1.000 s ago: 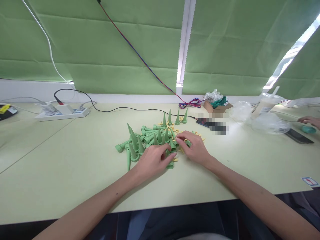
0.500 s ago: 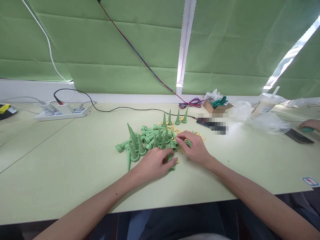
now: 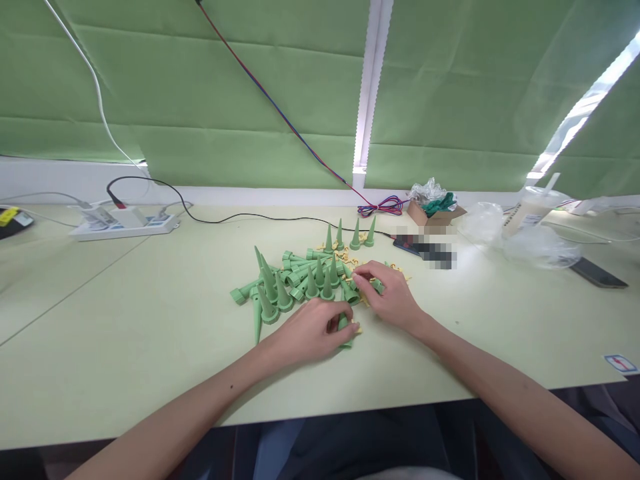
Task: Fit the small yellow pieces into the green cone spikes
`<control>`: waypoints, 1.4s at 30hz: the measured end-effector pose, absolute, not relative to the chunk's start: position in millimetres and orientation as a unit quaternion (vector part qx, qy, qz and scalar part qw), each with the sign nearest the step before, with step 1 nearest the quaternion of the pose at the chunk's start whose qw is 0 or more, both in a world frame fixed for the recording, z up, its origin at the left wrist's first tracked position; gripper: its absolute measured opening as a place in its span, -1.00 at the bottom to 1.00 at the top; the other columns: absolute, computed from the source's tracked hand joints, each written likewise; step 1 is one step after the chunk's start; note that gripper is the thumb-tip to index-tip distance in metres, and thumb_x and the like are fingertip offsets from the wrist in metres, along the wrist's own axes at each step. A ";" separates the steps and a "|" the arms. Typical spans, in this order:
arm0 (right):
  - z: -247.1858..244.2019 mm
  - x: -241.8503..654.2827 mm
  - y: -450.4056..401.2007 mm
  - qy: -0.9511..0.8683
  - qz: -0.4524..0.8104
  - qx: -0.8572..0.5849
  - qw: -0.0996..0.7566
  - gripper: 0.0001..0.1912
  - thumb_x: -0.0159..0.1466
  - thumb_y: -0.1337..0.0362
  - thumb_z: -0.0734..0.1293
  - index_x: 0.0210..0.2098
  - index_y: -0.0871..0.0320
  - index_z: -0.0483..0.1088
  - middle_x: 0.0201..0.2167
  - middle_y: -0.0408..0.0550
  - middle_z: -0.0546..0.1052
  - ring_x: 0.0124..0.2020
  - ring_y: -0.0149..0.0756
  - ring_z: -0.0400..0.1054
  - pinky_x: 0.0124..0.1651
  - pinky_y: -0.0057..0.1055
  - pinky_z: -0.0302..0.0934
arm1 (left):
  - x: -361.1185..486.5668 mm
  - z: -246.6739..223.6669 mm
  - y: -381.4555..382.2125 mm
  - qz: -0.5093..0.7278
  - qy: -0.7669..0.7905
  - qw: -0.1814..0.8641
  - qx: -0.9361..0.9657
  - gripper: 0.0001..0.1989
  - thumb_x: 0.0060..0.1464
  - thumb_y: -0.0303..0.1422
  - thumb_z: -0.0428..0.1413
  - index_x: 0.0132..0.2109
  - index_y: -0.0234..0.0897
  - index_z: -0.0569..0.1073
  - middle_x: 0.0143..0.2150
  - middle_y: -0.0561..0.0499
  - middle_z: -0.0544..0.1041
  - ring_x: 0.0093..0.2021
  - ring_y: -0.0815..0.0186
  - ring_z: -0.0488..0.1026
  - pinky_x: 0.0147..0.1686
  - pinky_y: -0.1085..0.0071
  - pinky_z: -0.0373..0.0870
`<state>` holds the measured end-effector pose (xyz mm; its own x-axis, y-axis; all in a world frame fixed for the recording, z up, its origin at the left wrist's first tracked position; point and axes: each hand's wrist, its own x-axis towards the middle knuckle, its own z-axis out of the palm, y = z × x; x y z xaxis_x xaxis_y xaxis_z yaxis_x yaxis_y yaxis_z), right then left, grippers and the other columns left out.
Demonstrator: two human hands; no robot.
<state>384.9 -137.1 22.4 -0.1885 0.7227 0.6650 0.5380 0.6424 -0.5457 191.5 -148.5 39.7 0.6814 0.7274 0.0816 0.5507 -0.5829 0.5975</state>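
Green cone-shaped pieces (image 3: 270, 283) lie and stand in a pile at the middle of the table. At the pile's front edge, my left hand (image 3: 323, 328) is closed round a green cone (image 3: 343, 321), with a bit of yellow showing by the thumb. My right hand (image 3: 387, 291) is at the pile's right side, thumb and index finger pinched together; what sits between the fingertips is too small to name. Small yellow pieces (image 3: 345, 254) lie among and behind the cones, partly hidden by the right hand.
A power strip (image 3: 125, 230) stands at the left, its black cable running behind the pile to a phone (image 3: 407, 247). Further right are a small cardboard box (image 3: 436, 217), plastic bags (image 3: 543, 247), a cup (image 3: 525, 212) and another phone (image 3: 599, 273).
My left hand has moved slightly right, with the green cone in it. My right hand has hardly moved. Another person's hand at the far right edge has gone from view.
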 end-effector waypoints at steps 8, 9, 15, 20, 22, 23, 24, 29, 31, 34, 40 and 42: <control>24.5 385.5 -137.4 -0.764 0.094 -0.414 0.487 -0.84 0.39 0.24 0.23 -0.29 0.12 0.39 -0.37 -0.05 0.52 -0.36 -0.29 0.39 -0.28 -0.36 0.29 | 190.1 41.7 -150.2 0.178 0.381 0.249 0.872 -0.76 0.09 -0.14 0.14 -0.18 -0.19 0.47 -0.45 0.10 0.40 -0.47 0.35 0.32 -0.52 0.47 0.12; 24.4 385.7 -137.3 -0.764 0.093 -0.414 0.486 -0.84 0.39 0.25 0.23 -0.29 0.12 0.39 -0.37 -0.05 0.52 -0.36 -0.29 0.40 -0.28 -0.36 0.29 | 189.9 41.2 -149.9 0.178 0.381 0.242 0.874 -0.73 0.07 -0.13 0.17 -0.16 -0.18 0.46 -0.43 0.09 0.41 -0.45 0.34 0.33 -0.51 0.47 0.13; 21.6 386.8 -135.9 -0.757 0.094 -0.420 0.493 -0.83 0.40 0.26 0.20 -0.27 0.13 0.39 -0.32 -0.04 0.54 -0.33 -0.28 0.41 -0.24 -0.36 0.28 | 189.6 36.7 -146.6 0.200 0.383 0.204 0.878 -0.72 0.12 -0.21 0.13 -0.05 -0.18 0.41 -0.28 0.05 0.44 -0.44 0.36 0.31 -0.47 0.45 0.18; 23.0 386.5 -137.4 -0.753 0.103 -0.416 0.499 -0.85 0.39 0.28 0.20 -0.27 0.14 0.38 -0.32 -0.05 0.53 -0.33 -0.31 0.40 -0.22 -0.39 0.27 | 186.8 35.2 -141.5 0.263 0.405 0.171 0.859 -0.70 0.17 -0.23 0.10 0.03 -0.19 0.39 -0.17 0.03 0.45 -0.50 0.41 0.30 -0.42 0.43 0.25; 24.5 385.9 -139.1 -0.755 0.101 -0.413 0.500 -0.84 0.39 0.28 0.21 -0.28 0.14 0.38 -0.34 -0.05 0.53 -0.35 -0.32 0.39 -0.24 -0.40 0.26 | 185.5 35.6 -140.0 0.298 0.424 0.157 0.841 -0.70 0.18 -0.23 0.10 0.03 -0.19 0.38 -0.18 0.04 0.45 -0.52 0.43 0.29 -0.42 0.43 0.26; 25.2 385.6 -140.0 -0.756 0.099 -0.411 0.499 -0.84 0.39 0.28 0.21 -0.29 0.14 0.38 -0.35 -0.05 0.53 -0.36 -0.32 0.39 -0.25 -0.40 0.25 | 185.0 35.7 -139.5 0.312 0.431 0.151 0.833 -0.71 0.18 -0.23 0.10 0.02 -0.19 0.38 -0.19 0.04 0.45 -0.53 0.44 0.28 -0.42 0.43 0.26; 25.7 385.3 -140.8 -0.758 0.098 -0.409 0.498 -0.84 0.39 0.28 0.21 -0.29 0.14 0.37 -0.36 -0.05 0.52 -0.36 -0.32 0.38 -0.26 -0.40 0.25 | 184.7 35.6 -139.1 0.322 0.434 0.146 0.828 -0.71 0.18 -0.23 0.11 0.02 -0.19 0.38 -0.20 0.05 0.44 -0.54 0.45 0.28 -0.42 0.43 0.27; 26.8 384.6 -143.3 -0.769 0.100 -0.396 0.491 -0.82 0.39 0.29 0.20 -0.32 0.15 0.36 -0.42 -0.08 0.48 -0.41 -0.34 0.33 -0.31 -0.42 0.21 | 185.3 33.1 -139.5 0.343 0.425 0.136 0.827 -0.73 0.17 -0.26 0.13 0.01 -0.19 0.37 -0.25 0.08 0.41 -0.55 0.47 0.25 -0.46 0.45 0.26; 26.6 384.8 -143.5 -0.773 0.103 -0.392 0.488 -0.82 0.39 0.29 0.20 -0.33 0.15 0.36 -0.46 -0.10 0.45 -0.44 -0.36 0.30 -0.33 -0.42 0.19 | 185.8 31.9 -139.8 0.351 0.422 0.134 0.825 -0.73 0.17 -0.26 0.13 0.00 -0.19 0.37 -0.26 0.09 0.41 -0.57 0.48 0.24 -0.46 0.45 0.26; 25.8 384.7 -143.4 -0.780 0.104 -0.386 0.482 -0.82 0.39 0.30 0.20 -0.35 0.15 0.35 -0.50 -0.13 0.41 -0.48 -0.38 0.25 -0.36 -0.43 0.16 | 186.0 30.9 -139.8 0.364 0.421 0.131 0.820 -0.73 0.17 -0.25 0.13 0.00 -0.18 0.38 -0.27 0.10 0.41 -0.58 0.49 0.24 -0.47 0.46 0.26; 24.4 383.3 -143.2 -0.788 0.097 -0.374 0.479 -0.84 0.38 0.32 0.21 -0.34 0.15 0.35 -0.51 -0.15 0.39 -0.49 -0.40 0.23 -0.37 -0.45 0.14 | 185.2 30.2 -138.8 0.358 0.411 0.130 0.828 -0.73 0.18 -0.27 0.13 0.01 -0.19 0.37 -0.25 0.09 0.40 -0.57 0.51 0.23 -0.48 0.47 0.25; 24.4 383.3 -143.2 -0.787 0.096 -0.376 0.479 -0.83 0.38 0.32 0.21 -0.35 0.15 0.35 -0.51 -0.14 0.39 -0.49 -0.40 0.23 -0.37 -0.45 0.14 | 185.0 30.2 -138.9 0.358 0.407 0.129 0.830 -0.73 0.19 -0.27 0.12 0.01 -0.19 0.37 -0.26 0.09 0.39 -0.57 0.51 0.22 -0.48 0.47 0.25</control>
<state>383.3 -143.2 24.4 -0.2577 0.6834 0.6830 0.5002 0.6992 -0.5109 185.0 -138.9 30.2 0.4112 0.7686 0.4900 0.5842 -0.6349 0.5056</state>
